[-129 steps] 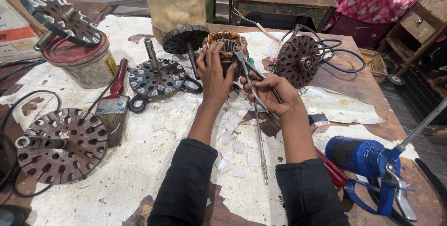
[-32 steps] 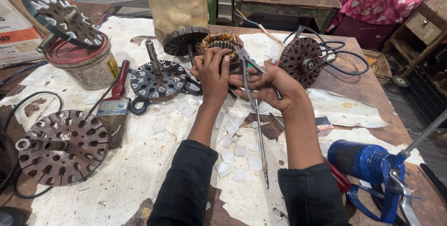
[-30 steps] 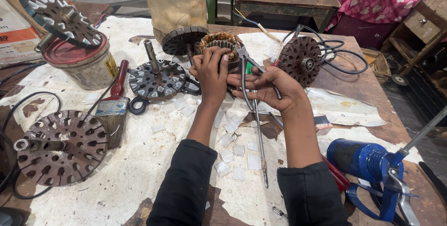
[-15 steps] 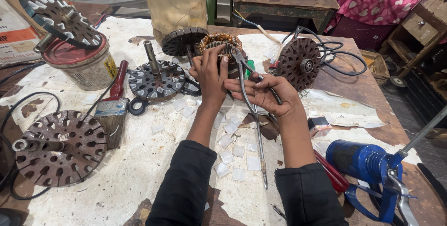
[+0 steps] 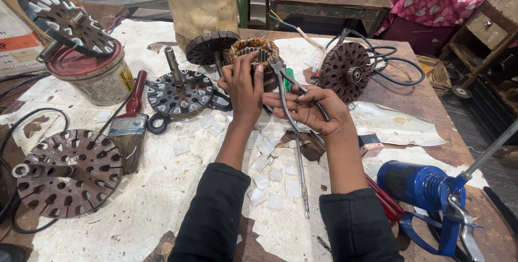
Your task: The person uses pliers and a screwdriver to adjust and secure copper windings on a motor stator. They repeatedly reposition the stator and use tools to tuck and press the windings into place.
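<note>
Left hand (image 5: pixel 244 86) fingers curl round the copper-wound stator (image 5: pixel 251 52), partly hiding it. Right hand (image 5: pixel 310 112) fingers closed on pliers (image 5: pixel 283 81); jaw tips indistinct against windings

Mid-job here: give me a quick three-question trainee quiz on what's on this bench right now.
1. True or false: the left hand rests on the copper-wound stator.
2. What does the right hand hold? A) paintbrush B) pliers C) scissors
3. Which tool lies beside the tin can, bristles toward the camera?

Key: 1 true. 2 B, the pliers. 3 the paintbrush.
</note>
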